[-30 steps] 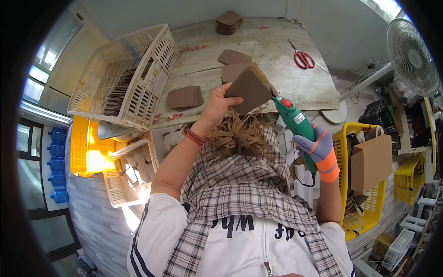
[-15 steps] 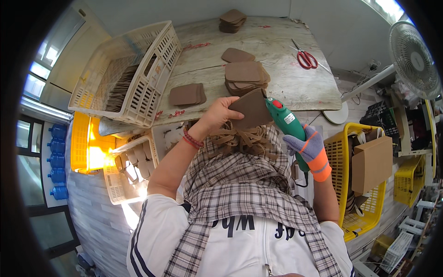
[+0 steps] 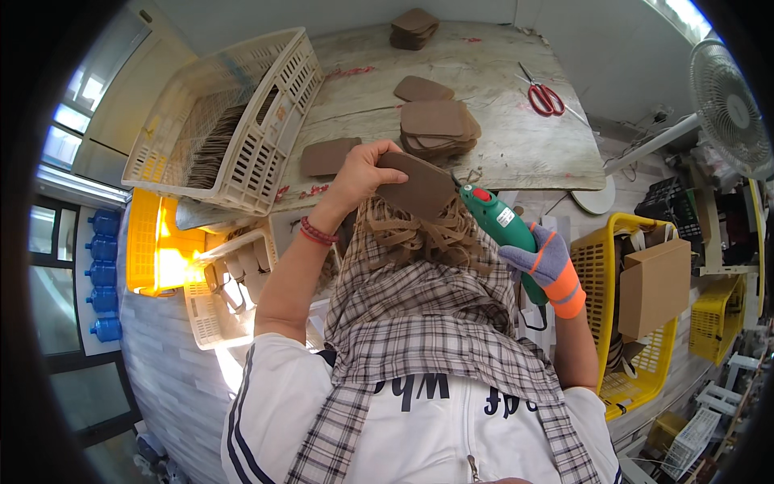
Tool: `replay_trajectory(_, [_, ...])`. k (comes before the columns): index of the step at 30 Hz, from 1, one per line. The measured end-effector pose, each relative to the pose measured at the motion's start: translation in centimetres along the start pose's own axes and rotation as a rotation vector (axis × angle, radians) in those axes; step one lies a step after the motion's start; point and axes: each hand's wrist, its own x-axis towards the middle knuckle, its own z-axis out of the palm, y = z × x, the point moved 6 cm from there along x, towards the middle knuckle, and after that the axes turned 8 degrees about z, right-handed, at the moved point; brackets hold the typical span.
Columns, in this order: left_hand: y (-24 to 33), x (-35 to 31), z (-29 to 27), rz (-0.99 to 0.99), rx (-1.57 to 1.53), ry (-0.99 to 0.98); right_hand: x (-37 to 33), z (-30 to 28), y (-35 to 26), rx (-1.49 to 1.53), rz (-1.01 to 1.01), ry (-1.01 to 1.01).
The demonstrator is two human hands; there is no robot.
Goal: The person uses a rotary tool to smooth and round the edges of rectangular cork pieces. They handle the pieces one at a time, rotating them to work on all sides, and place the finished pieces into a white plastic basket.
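My left hand (image 3: pixel 363 176) pinches a brown rounded flat piece (image 3: pixel 421 189), leather-like, between thumb and fingers above my lap. In a grey and orange glove, my right hand (image 3: pixel 548 270) wraps round a green corded power tool (image 3: pixel 498 216) with a red switch. The tool's thin tip is at the right edge of the piece; whether they touch I cannot tell. Curled brown strips (image 3: pixel 415 234) lie heaped on my checked apron (image 3: pixel 419 315) below. Just beyond my hands, a stack of similar brown pieces (image 3: pixel 435 121) sits on the table.
The worn table (image 3: pixel 347 105) also bears red-handled scissors (image 3: pixel 546 100), a far stack (image 3: pixel 414 27) and a near-left pile (image 3: pixel 326 157). A white crate (image 3: pixel 270 133) of brown pieces stands on its left. Yellow baskets (image 3: pixel 663 355) and a fan (image 3: pixel 730 113) are to the right.
My left hand has turned the brown piece clockwise, so its right end points lower. The green tool has tilted flatter, its tip now lower beside the piece.
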Motion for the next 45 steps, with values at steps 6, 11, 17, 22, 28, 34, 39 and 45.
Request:
replay_trajectory(6, [-1.2,-0.3,0.3,-0.031,-0.109,0.024,0.3,0.7,0.4,-0.036,-0.046,-0.010])
replay_trajectory(11, [-1.5,-0.7,1.8,-0.098,-0.076,-0.051,0.3,1.5,0.2,-0.099,-0.068,0.008])
replay_trajectory(17, [-2.7,-1.2,3.3,-0.197,-0.052,-0.214,0.9,2.6,-0.2,-0.122,-0.068,-0.013])
replay_trajectory(22, [-2.8,-1.9,2.7,-0.090,-0.116,-0.206,2.5,4.5,-0.3,-0.036,-0.084,-0.092])
replay_trajectory(28, [-4.8,-2.8,-15.6,-0.021,-0.116,0.543,2.9,1.5,3.2,-0.143,-0.119,0.087])
replay_trajectory(34, [-6.0,-0.7,-16.0,0.118,1.422,0.585,2.6,0.8,5.3,-0.074,-0.055,0.113])
replay_trajectory(39, [-2.7,8.0,-4.8,0.549,1.221,0.237,2.1,1.1,5.3,-0.025,-0.033,0.103])
replay_trajectory(45, [-2.7,13.1,-2.3,0.313,1.011,-0.064,1.8,0.5,6.0,-0.003,-0.058,0.128])
